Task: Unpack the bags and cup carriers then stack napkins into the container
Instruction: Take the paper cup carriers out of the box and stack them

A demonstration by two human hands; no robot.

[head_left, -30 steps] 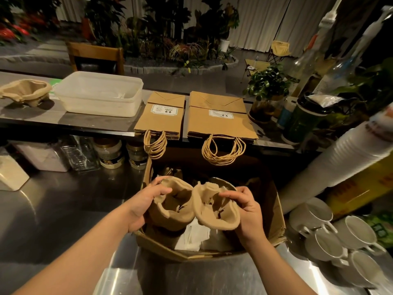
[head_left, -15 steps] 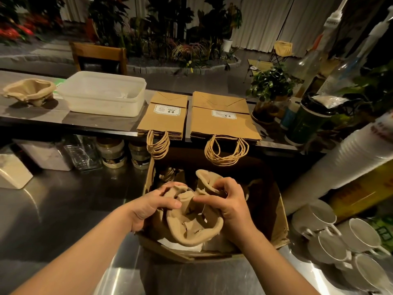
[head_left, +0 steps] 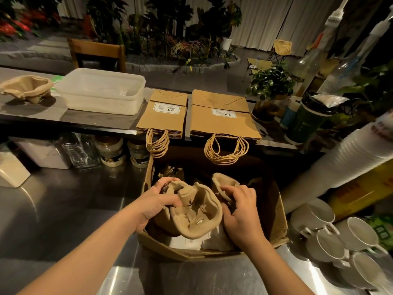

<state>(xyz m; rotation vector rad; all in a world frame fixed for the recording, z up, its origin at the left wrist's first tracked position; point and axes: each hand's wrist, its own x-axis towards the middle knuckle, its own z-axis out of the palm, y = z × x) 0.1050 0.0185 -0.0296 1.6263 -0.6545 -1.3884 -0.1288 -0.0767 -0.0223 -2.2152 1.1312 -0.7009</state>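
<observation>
An open cardboard box (head_left: 276, 211) stands on the steel counter in front of me. Over it my left hand (head_left: 155, 204) grips a tan pulp cup carrier (head_left: 197, 213) by its left edge. My right hand (head_left: 240, 211) reaches into the box at the carrier's right side and pinches a second carrier piece (head_left: 225, 184). White napkins (head_left: 187, 243) show at the box bottom. Two flat stacks of brown paper bags, a smaller stack (head_left: 163, 116) and a larger stack (head_left: 223, 120), lie on the raised shelf. A white plastic container (head_left: 102, 90) sits left of them, and another cup carrier (head_left: 25, 87) at far left.
Jars (head_left: 110, 151) and a clear tub (head_left: 83, 152) stand under the shelf. White mugs (head_left: 327, 237) lie at the lower right beside a long stack of white cups (head_left: 344, 160). A potted plant (head_left: 270, 88), a green cup (head_left: 306, 122) and bottles crowd the right.
The carrier has turned so its cup wells face up and sits lower over the box. My right hand has let go of its rim and moved right, onto the second carrier piece.
</observation>
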